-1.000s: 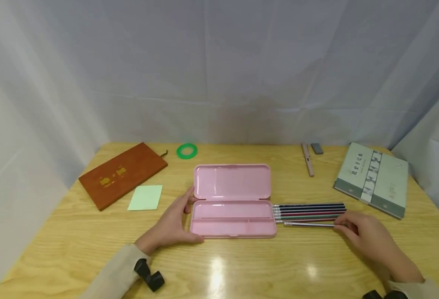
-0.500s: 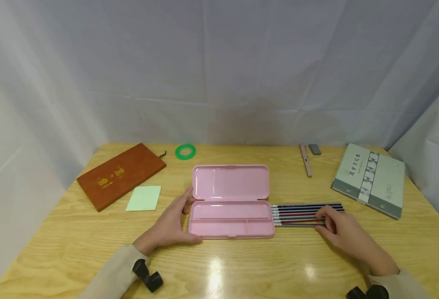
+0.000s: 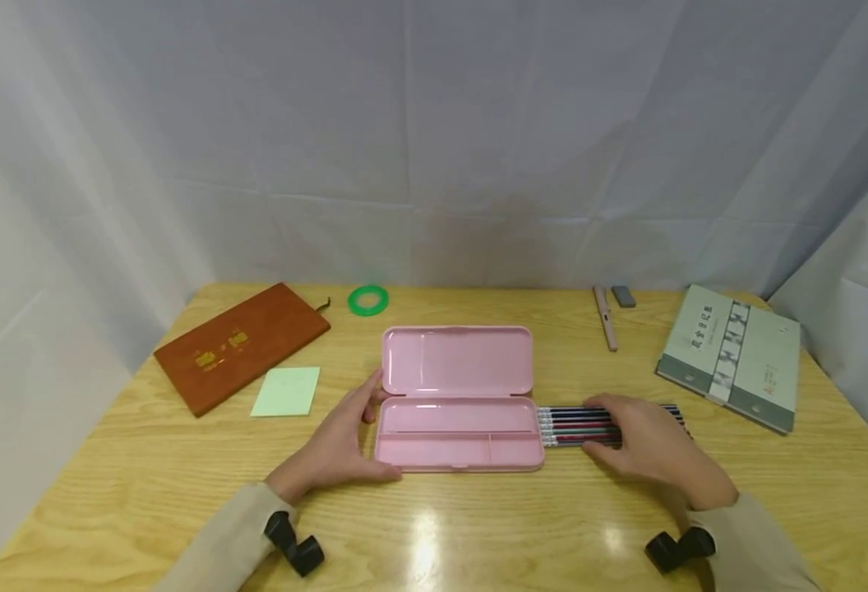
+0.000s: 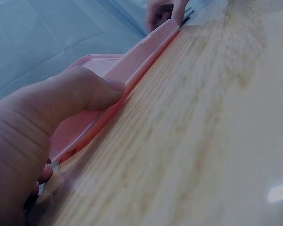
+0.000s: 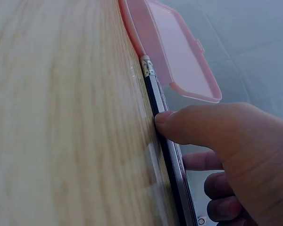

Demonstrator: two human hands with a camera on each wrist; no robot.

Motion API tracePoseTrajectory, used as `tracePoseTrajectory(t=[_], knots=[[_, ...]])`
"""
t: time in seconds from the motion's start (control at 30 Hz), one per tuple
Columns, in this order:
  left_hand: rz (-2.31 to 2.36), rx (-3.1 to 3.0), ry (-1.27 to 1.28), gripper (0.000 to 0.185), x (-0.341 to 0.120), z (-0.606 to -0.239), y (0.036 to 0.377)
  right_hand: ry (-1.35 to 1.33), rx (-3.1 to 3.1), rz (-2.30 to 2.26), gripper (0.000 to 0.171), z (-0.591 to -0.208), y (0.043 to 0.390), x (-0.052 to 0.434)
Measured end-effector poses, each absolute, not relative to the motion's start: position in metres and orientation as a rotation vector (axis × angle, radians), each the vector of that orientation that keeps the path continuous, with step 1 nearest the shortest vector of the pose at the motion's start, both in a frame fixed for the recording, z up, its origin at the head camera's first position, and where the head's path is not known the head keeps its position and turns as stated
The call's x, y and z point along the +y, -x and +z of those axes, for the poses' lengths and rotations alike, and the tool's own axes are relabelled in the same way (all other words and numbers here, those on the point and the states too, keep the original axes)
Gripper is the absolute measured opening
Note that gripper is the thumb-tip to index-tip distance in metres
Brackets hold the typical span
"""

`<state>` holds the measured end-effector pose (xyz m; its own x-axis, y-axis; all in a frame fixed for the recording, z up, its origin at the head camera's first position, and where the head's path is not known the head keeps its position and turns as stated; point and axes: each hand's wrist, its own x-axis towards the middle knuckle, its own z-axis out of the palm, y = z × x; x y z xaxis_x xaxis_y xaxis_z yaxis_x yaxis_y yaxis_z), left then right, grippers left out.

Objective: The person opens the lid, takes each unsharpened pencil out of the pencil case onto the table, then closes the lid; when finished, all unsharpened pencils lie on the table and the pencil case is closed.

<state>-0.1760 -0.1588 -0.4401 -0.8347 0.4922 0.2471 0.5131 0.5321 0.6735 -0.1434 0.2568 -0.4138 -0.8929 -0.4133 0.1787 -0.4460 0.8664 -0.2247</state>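
A pink pencil case (image 3: 459, 450) lies with its lid (image 3: 458, 360) raised back, its compartments bare. My left hand (image 3: 341, 448) grips the case's left end, thumb at the front edge and fingers at the back corner. In the left wrist view the thumb (image 4: 92, 89) presses on the case's front wall. Several pencils (image 3: 563, 427) lie side by side, their eraser ends against the case's right end. My right hand (image 3: 652, 440) spans the row and holds it between thumb and fingers. In the right wrist view the thumb (image 5: 193, 123) presses on the nearest pencil (image 5: 155, 94).
On the left lie a brown notebook (image 3: 242, 349), a light green sticky-note pad (image 3: 286, 391) and a green tape ring (image 3: 368, 312). A pinkish pen (image 3: 606, 319), a grey eraser (image 3: 623, 297) and a pale green notebook (image 3: 730, 353) lie at the back right. White cloth hangs behind the table.
My right hand has set the last pencil against the row and slid left along the pencils, toward the case, now holding them across. The left hand has stayed on the case.
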Motion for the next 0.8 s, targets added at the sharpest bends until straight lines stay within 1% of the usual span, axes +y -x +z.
tracePoseTrajectory(t=[0.17,0.37,0.63,0.8], knots=[[-1.214,-2.735,0.878,0.13,-0.159,-0.439,0.177,-0.679,-2.939,0.421,0.046,-0.412,0.147,0.256],[-1.211,-2.724,0.891,0.13,-0.16,-0.439,0.177,-0.682,-2.936,0.572,0.05,-0.408,0.152,0.25],[-1.213,-2.716,0.9,0.129,-0.16,-0.442,0.178,-0.637,-2.834,1.068,0.052,-0.411,0.176,0.215],[-1.227,-2.717,0.887,0.13,-0.159,-0.443,0.178,-0.41,-2.834,1.566,0.051,-0.41,0.193,0.199]])
